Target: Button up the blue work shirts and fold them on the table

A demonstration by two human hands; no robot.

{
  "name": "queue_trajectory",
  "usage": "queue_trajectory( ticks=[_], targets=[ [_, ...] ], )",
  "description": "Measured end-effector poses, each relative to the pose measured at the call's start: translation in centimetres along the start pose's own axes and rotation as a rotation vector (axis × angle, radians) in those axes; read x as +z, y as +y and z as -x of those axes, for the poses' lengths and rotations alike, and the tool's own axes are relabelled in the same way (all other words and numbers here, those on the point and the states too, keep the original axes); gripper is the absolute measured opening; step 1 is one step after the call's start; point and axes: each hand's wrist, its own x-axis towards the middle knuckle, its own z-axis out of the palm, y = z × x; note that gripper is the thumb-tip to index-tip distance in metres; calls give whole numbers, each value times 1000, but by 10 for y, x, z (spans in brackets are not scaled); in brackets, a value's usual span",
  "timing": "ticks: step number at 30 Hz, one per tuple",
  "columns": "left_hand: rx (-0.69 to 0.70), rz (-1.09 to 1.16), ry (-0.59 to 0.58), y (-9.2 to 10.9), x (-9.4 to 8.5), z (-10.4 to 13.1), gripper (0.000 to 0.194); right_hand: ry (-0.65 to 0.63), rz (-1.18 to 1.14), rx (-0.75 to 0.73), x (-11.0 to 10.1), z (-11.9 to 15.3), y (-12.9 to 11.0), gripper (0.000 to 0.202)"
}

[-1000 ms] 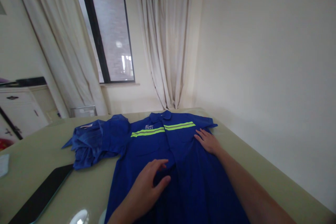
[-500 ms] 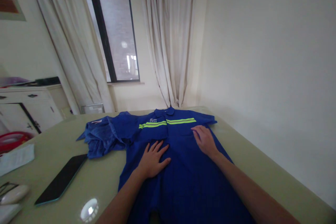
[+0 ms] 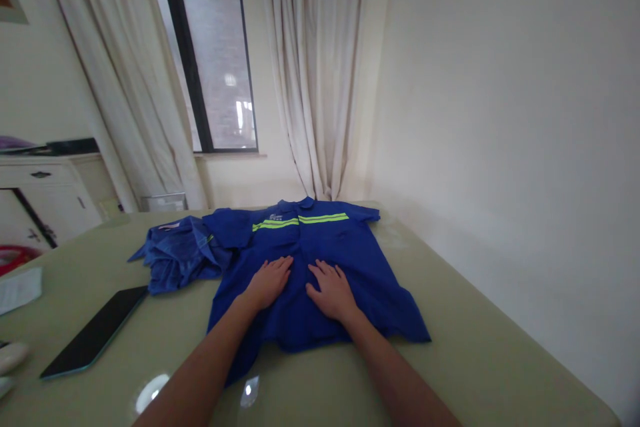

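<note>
A blue short-sleeved work shirt [image 3: 370,280] lies spread out on the table, collar away from me, with yellow-green reflective stripes across its chest. My left hand [image 3: 270,280] rests palm down on the left half of the shirt front, fingers stretched out. On the other side of the front seam, my right hand [image 3: 331,288] lies flat on the cloth, its fingers apart. Neither hand grips the fabric. The lower hem runs unevenly below both hands, and its left corner hangs nearest to me.
A crumpled blue garment [image 3: 183,257] touches the shirt's left sleeve. Closer on the left lie a dark flat tablet-like slab [image 3: 97,330] and a white paper [image 3: 20,290]. The greenish table [image 3: 480,360] meets a wall on the right; a curtain [image 3: 320,80] hangs behind.
My right hand has moved left and down from the chest to the middle of the shirt. The hem now shows on the table, and my view has shifted slightly right.
</note>
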Motion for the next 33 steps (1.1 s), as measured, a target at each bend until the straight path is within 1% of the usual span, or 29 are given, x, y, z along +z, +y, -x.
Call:
queue_trajectory(
  ticks=[3,6,7,8,9,11,12,13,14,15,17,19,21,24,26,29,32,33],
  targets=[
    [-32,13,-13,26,8,10,51,126,-144,-17,-5,0,5,37],
    [38,57,-6,51,17,30,48,297,-305,-55,-13,7,6,21],
    [73,76,0,55,20,38,49,310,-337,-63,-17,10,5,21],
    [105,99,6,56,22,45,51,272,-362,-71,-21,13,3,25],
    [128,126,8,54,23,51,53,186,-386,-78,-25,16,1,33],
    [151,167,7,45,23,58,56,-78,-413,-89,-31,23,-8,47],
    [149,171,3,39,22,59,55,-198,-392,-82,-33,27,-14,51],
    [142,165,2,34,21,59,53,-281,-341,-66,-34,32,-20,53],
    [137,150,4,30,20,58,50,-323,-268,-49,-35,36,-26,52],
    [134,136,8,27,20,57,48,-334,-185,-40,-35,40,-32,50],
    [131,125,23,25,20,55,46,-311,-47,-46,-35,47,-41,44],
    [135,128,41,26,20,54,46,-309,-5,-64,-37,50,-45,30],
    [137,133,56,29,19,54,45,-339,-42,-70,-40,49,-43,14],
    [143,163,76,36,11,57,44,-411,-217,-73,-43,42,-30,7],
    [154,219,79,44,2,60,40,-424,-391,-54,-41,36,-18,4],
    [189,374,22,59,-12,66,28,-399,-684,44,-35,28,-1,3],
    [225,507,-54,73,-19,73,16,-359,-902,136,-30,23,9,8],
    [233,524,-68,77,-19,74,22,-337,-955,155,-29,22,11,10]
  ],
)
